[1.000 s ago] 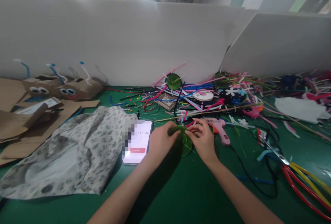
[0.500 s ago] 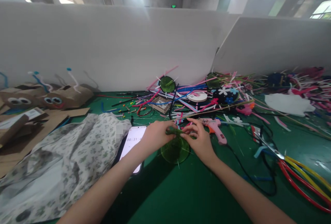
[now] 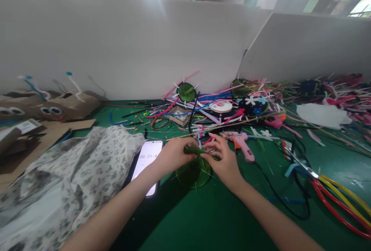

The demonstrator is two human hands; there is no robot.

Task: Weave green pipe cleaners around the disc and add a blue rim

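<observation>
My left hand (image 3: 177, 152) and my right hand (image 3: 224, 162) meet at the middle of the table, fingers closed on a green pipe-cleaner piece (image 3: 195, 151). The left fingers pinch its left side, and the right thumb and fingertips grip its right end. Below and behind my fingers is a round green disc (image 3: 193, 177), with thin pale spikes sticking out from its rim. The hands partly cover the disc's upper edge; I cannot tell whether the held piece is joined to it.
Right of my hands lies a pink glue gun (image 3: 242, 147), its black cord trailing forward. Scissors (image 3: 324, 181) rest at the right. A phone (image 3: 147, 158) and patterned cloth (image 3: 95, 170) lie left. Behind are piled pipe cleaners (image 3: 214, 106), another green disc (image 3: 186, 92) and cardboard figures (image 3: 69, 106).
My view has tilted down and shifted slightly. The held green piece looks wider and more spread between my fingers. Both hands keep their grip.
</observation>
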